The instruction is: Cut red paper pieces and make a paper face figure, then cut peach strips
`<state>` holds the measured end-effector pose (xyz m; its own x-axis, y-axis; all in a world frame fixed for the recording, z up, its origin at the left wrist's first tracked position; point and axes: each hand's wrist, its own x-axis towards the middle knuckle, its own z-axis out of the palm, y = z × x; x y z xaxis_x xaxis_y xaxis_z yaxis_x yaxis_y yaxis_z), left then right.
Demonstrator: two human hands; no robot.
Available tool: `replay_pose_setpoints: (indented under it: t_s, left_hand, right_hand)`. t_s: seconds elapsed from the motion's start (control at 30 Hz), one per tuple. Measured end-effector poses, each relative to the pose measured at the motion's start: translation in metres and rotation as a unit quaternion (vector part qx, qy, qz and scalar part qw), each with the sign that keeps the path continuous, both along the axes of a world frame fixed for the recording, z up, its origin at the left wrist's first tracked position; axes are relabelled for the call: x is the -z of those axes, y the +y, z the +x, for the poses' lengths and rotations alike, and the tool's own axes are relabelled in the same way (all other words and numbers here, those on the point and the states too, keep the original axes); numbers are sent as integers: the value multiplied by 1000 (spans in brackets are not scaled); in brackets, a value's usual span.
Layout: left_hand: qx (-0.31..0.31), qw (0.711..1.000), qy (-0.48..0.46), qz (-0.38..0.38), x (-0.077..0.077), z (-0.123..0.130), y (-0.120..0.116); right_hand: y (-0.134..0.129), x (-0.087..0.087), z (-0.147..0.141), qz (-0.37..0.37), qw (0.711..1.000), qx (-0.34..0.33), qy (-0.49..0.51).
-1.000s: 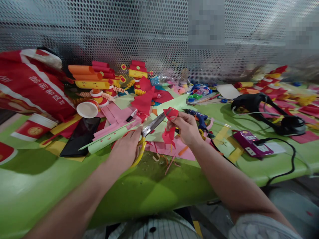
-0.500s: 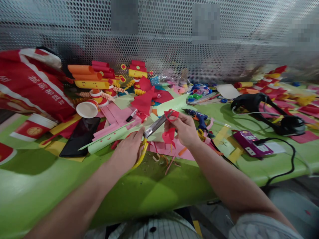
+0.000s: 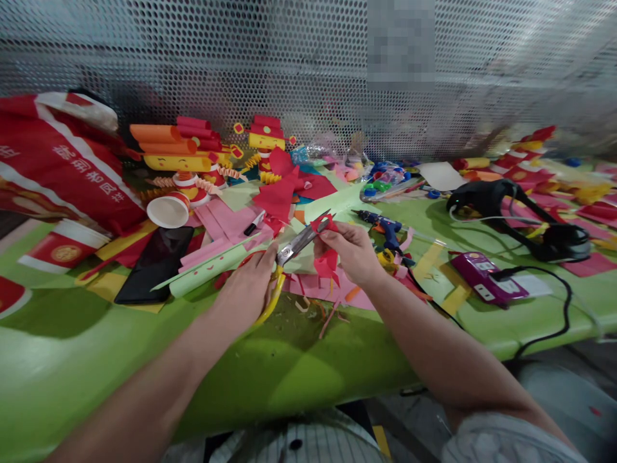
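Note:
My left hand (image 3: 249, 286) is wrapped round the yellow handles of a pair of scissors (image 3: 299, 244), whose blades point up and to the right, slightly apart. Between the fingertips of my right hand (image 3: 351, 249) is a piece of red paper (image 3: 328, 263); its upper part lies at the blade tips and the rest hangs below my fingers. Under both hands lies a pink sheet (image 3: 313, 288) with paper scraps. A rolled light green paper (image 3: 207, 271) rests left of the scissors.
Left on the green table (image 3: 299, 373) are a black phone (image 3: 157, 265), a paper cup (image 3: 65, 247) and paper figures (image 3: 178, 164). To the right are a glue gun (image 3: 385, 228), a purple power adapter (image 3: 486, 278) with a cable, and a black headset (image 3: 520, 215).
The scissor blades have opened a little at the red paper. My right hand has turned slightly, and the upper part of the paper has shifted a little to the left.

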<state>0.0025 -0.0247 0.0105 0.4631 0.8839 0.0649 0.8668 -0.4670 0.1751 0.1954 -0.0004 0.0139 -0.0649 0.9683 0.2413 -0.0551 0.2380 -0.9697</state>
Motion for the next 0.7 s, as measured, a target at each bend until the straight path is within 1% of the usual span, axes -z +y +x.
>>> replay_pose_setpoints:
  t_s: [0.13, 0.4, 0.7]
  left_hand:
    - [-1, 1000, 7, -1, -2, -1, 0]
    - [18, 999, 2, 42, 1, -5, 0]
    - [13, 999, 12, 34, -2, -5, -1]
  right_hand:
    - [-2, -5, 1, -7, 1000, -2, -19]
    - [-3, -8, 2, -12, 999, 10, -32]
    - [-3, -8, 4, -17, 1000, 10, -22]
